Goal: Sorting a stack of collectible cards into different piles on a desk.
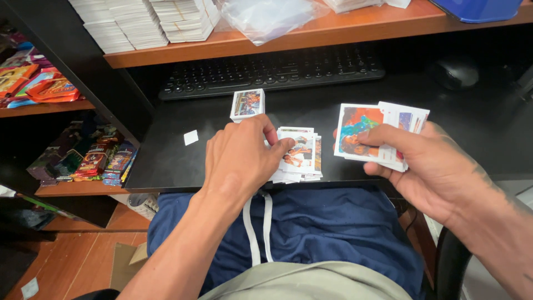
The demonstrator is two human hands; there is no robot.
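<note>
1. Blue shorts [311,233] with a white drawstring fill the bottom of the view, closest to the camera, with both forearms reaching over them toward the bench.
2. Beyond them, the black bench [166,150] runs across the middle of the view; its front edge lies just under the hands, and bare surface stays open to the left of the left hand and to the far right.
3. An upper wooden shelf [355,28] overhangs the back of the bench and carries white stacks of cards [144,22] and a clear plastic bag [272,16].
4. A black keyboard [272,69] sits under that shelf, well behind the hands.
5. On the right, the right hand [427,166] is clamped on a fanned handful of picture cards [383,133], thumb across the top card, held just above the bench edge.
6. At centre, the left hand [241,158] is closed with its fingertips pinching the top card of a loose pile of cards [300,155] that lies at the front edge, between the two hands.
7. A small neat stack of cards [247,104] stands just behind the left hand, near the keyboard.
8. A tiny white paper square [191,137] lies alone left of the left hand.
</note>
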